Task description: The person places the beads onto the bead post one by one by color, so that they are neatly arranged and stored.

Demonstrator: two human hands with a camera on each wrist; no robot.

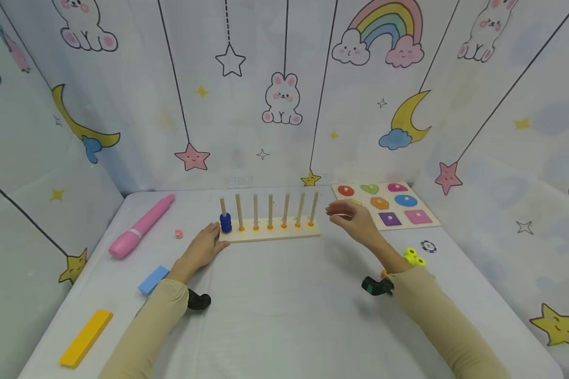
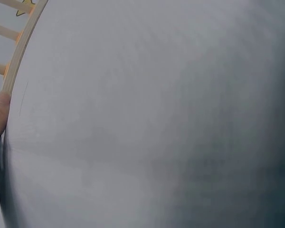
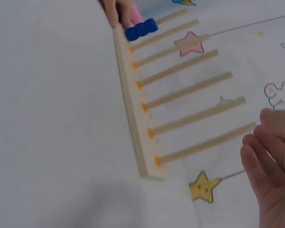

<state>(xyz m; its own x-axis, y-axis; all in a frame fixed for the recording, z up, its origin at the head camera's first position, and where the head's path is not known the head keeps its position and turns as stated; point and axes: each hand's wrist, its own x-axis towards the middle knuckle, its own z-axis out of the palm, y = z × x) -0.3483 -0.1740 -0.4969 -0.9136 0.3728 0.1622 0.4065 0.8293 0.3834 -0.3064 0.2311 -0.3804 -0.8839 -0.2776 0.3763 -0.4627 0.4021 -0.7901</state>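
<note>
A wooden peg board (image 1: 270, 237) with several upright pegs stands on the table. Blue beads (image 1: 225, 223) are stacked low on its leftmost peg; three show in the right wrist view. My left hand (image 1: 202, 246) holds the board's left end, with the thumb (image 2: 1, 111) along the front edge in the left wrist view. Off the board's right end, my right hand (image 1: 353, 218) is raised, fingers loosely bent with nothing between them. In the right wrist view its fingertips (image 3: 262, 135) are close to the tip of the end peg (image 3: 209, 144).
At the left lie a pink wand (image 1: 142, 227), a small pink piece (image 1: 178, 233), a blue block (image 1: 154, 280) and a yellow block (image 1: 85, 338). A shape puzzle (image 1: 398, 221), a poker chip (image 1: 429, 246) and a yellow-green fidget spinner (image 1: 413, 257) are at the right. Patterned walls enclose the table.
</note>
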